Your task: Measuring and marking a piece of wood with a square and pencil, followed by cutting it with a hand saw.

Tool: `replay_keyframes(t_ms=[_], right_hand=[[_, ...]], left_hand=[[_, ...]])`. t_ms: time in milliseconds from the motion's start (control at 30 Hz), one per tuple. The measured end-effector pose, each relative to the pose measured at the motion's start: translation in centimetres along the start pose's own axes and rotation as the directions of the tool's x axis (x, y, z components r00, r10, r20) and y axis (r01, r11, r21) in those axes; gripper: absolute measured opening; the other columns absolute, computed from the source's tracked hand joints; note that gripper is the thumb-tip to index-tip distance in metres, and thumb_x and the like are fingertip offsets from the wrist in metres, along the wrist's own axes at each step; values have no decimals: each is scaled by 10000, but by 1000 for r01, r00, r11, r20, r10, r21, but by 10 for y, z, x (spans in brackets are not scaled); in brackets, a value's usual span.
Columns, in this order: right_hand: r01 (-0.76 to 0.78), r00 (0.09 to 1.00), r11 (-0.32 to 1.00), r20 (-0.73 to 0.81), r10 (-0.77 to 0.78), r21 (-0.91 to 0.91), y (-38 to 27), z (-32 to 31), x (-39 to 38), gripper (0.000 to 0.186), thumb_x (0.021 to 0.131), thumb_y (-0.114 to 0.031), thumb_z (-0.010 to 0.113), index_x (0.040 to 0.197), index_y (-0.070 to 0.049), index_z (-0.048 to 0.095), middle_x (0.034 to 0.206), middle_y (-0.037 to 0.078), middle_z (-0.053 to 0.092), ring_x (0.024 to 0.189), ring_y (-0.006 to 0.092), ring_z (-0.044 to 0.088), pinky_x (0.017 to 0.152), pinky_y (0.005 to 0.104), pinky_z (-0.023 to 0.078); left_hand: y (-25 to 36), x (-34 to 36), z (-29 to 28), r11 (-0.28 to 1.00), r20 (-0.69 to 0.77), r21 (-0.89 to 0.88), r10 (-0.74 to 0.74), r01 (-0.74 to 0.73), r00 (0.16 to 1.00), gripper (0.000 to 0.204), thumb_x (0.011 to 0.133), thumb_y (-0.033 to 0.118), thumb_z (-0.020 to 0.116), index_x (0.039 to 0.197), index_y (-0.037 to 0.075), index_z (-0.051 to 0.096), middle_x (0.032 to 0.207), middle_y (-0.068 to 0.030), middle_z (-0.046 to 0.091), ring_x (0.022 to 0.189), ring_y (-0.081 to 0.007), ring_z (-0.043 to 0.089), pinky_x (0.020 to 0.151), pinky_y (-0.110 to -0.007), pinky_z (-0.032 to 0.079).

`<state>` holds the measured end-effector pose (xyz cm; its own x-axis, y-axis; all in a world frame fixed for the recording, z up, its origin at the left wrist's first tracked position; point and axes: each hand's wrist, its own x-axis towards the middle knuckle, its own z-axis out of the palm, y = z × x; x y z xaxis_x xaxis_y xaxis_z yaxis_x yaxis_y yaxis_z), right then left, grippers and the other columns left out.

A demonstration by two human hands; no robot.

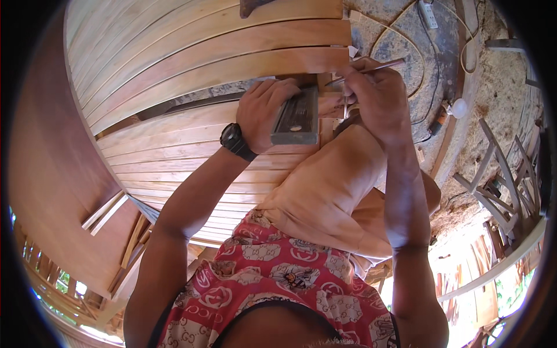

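Far left: a broad reddish-brown panel [52, 133], two pale sticks [104, 213] lying side by side on it. Next, long wooden slats [214, 66], set in rows with dark gaps between some. Black watch [233, 139] on my left wrist. My left hand [266, 110] is half curled, fingers laid over the left side and upper end of a dark grey tool [295, 119], gripping it; thumb hidden. Tool sits over the slats, near their right ends. Right of it, my knee in tan trousers [342, 156]. My right hand [378, 95] is closed around a slim pencil [384, 66], its tip pointing left, just beside the tool's upper end. Farther right: a white power strip [428, 14], a white bulb [459, 108], then a wooden frame [493, 168] on littered ground.
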<state>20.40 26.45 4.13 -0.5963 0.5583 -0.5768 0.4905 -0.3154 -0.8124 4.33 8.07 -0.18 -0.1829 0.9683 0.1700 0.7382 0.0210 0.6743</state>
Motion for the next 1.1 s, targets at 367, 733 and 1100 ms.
replay_keyframes(t_ms=[367, 733, 1100], right_hand=[[121, 992, 974, -7, -124, -192, 1, 1, 2, 203, 1009, -140, 612, 928, 16, 713, 698, 12, 622, 639, 67, 582, 594, 241, 484], [220, 973, 892, 28, -227, -396, 2, -3, 8, 338, 970, -233, 644, 792, 51, 690, 675, 128, 661, 610, 187, 639, 609, 347, 505], [451, 889, 717, 198, -412, -531, 4, 1, 15, 329, 961, -230, 628, 823, 45, 744, 690, 161, 686, 606, 263, 678, 622, 374, 529]], left_hand=[[2, 3, -2, 999, 25, 21, 33, -34, 999, 664, 736, 580, 761, 1098, 44, 610, 1128, -140, 703, 929, -320, 667, 851, -416, 491], [6, 7, 4, 1000, 7, 5, 30, -30, 1000, 507, 709, 318, 808, 1093, 47, 619, 1109, -148, 727, 905, -309, 714, 804, -400, 499], [4, 4, 4, 1000, 15, 31, 2, -2, 1000, 460, 722, 285, 796, 1082, 61, 616, 1127, -138, 735, 929, -292, 726, 816, -389, 503]])
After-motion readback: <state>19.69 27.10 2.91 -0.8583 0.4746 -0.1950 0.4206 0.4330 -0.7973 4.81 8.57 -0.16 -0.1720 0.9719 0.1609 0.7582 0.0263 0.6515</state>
